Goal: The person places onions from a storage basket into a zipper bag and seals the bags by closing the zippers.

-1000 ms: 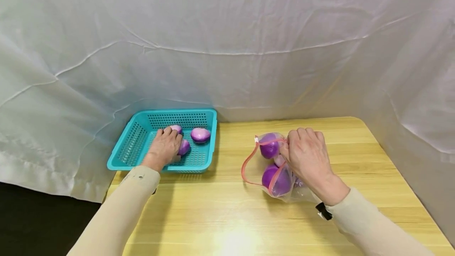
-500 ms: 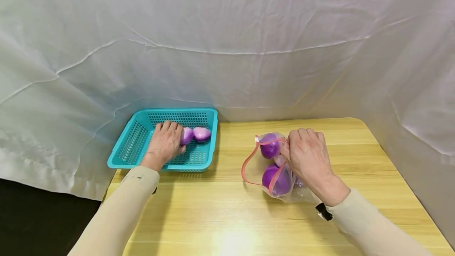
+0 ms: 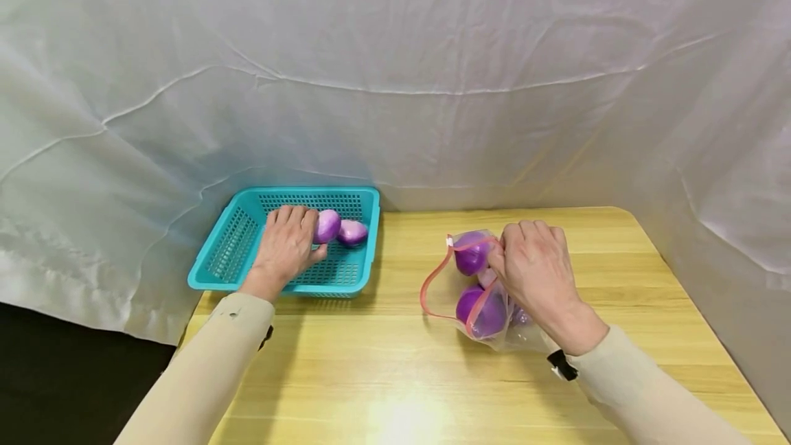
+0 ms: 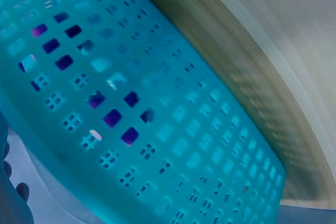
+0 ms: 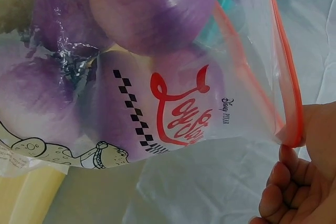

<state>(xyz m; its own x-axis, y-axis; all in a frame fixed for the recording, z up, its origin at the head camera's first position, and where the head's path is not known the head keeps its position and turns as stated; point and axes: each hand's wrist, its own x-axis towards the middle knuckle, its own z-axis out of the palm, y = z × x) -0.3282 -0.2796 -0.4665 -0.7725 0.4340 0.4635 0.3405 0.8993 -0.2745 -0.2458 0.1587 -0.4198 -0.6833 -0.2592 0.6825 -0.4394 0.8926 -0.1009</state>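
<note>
In the head view my left hand (image 3: 287, 244) is over the blue-green basket (image 3: 210, 273) and grips a shiny purple-and-white onion (image 3: 328, 226) between thumb and fingers. Just right of it, a second onion (image 3: 353, 233) lies in the basket. My right hand (image 3: 536, 273) pinches the red-edged rim of a clear zip bag (image 3: 441, 297), whose mouth gapes to the left. Several purple onions (image 5: 152, 9) fill the bag in the right wrist view, behind printed red lettering. In the left wrist view the basket wall hides most of the hand, and purple shows through its holes.
The basket stands at the back left of the wooden table (image 3: 358, 376), close to a pale cloth curtain (image 3: 395, 136). That curtain also hangs along the right side. A dark area (image 3: 74, 369) lies beyond the table's left edge.
The left hand has taken hold of an onion, shifted it rightward beside another and raised it slightly. Of three onions visible in the basket earlier, one is out of sight. The right hand stays put.
</note>
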